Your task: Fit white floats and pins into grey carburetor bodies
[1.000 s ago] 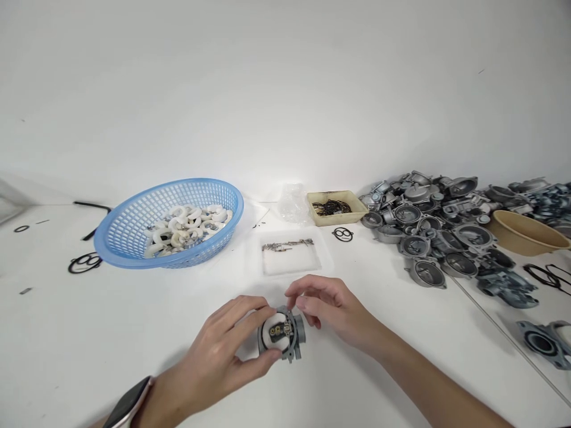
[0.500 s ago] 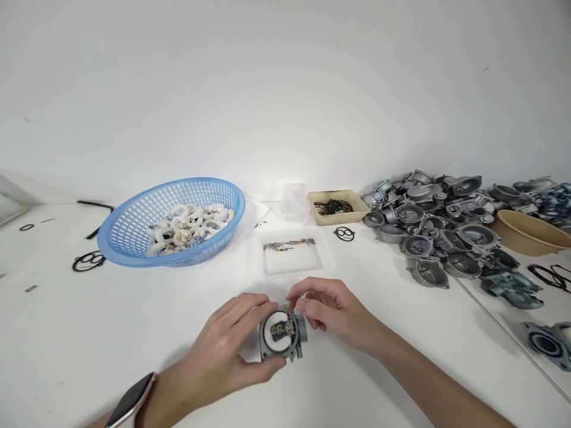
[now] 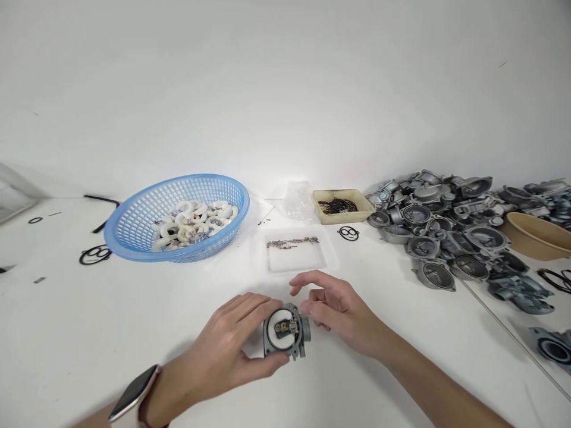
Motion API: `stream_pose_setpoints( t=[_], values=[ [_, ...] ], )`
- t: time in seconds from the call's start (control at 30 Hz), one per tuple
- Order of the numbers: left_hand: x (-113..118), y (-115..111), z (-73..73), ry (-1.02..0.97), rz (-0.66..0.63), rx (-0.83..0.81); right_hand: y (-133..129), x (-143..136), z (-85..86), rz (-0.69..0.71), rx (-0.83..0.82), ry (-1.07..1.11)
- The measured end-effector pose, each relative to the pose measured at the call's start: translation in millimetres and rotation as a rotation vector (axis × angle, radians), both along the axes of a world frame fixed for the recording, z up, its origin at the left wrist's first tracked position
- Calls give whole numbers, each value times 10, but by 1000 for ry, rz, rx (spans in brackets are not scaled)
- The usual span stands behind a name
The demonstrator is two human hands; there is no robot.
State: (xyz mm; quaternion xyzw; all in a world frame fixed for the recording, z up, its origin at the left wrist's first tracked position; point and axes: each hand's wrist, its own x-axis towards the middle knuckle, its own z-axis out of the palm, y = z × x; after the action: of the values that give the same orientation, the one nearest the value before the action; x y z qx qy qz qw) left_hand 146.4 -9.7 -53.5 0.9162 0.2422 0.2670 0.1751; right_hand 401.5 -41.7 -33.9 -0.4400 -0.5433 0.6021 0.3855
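Observation:
My left hand (image 3: 241, 339) grips a grey metal carburetor body (image 3: 304, 336) from its left side, fingers at the top edge and thumb at the bottom. The body's open face is turned up. Inside it sits a white float (image 3: 275, 343) around a dark centre with two brass jets. Just right of and above the body is my right hand (image 3: 332, 303), its index finger raised and apart from the thumb, with nothing visible between them. The thumb tip is near the body's upper right edge; whether it touches I cannot tell.
A blue basket (image 3: 134, 255) of white floats stands left. Ahead lie a clear tray (image 3: 297, 261) of small pins and a cream box (image 3: 345, 217) of black gaskets. At right are a heap of carburetor parts (image 3: 423, 246) and a tan bowl (image 3: 535, 238). Loose gaskets (image 3: 94, 254) lie about.
My right index finger has lifted off the carburetor body and spread from the thumb. The left hand still holds the body. The whole view has shifted slightly.

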Motion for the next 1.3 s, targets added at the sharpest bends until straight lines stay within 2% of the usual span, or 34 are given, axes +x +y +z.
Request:
stream_pose_setpoints(
  t=[0.1,0.23,0.53,0.83,0.97,1.13,1.23,1.3],
  values=[
    [4,-1,13,0,-1,-1,-16,4,10,24,13,22],
    [7,-2,15,-4,3,1,-23,18,22,-11,25,8],
    [1,8,4,-3,-11,-4,-33,14,33,43,14,23],
    [3,7,6,-5,-6,-1,-31,25,63,-9,5,-11],
    [-1,8,2,1,-9,0,-45,26,70,30,-14,-20],
    [-5,8,-8,-3,-6,4,-50,26,98,7,-9,-37],
    [-1,9,-2,-25,-6,12,-62,39,114,37,45,-67],
    [6,9,10,-35,-5,8,-85,40,114,88,146,-133]
  ],
)
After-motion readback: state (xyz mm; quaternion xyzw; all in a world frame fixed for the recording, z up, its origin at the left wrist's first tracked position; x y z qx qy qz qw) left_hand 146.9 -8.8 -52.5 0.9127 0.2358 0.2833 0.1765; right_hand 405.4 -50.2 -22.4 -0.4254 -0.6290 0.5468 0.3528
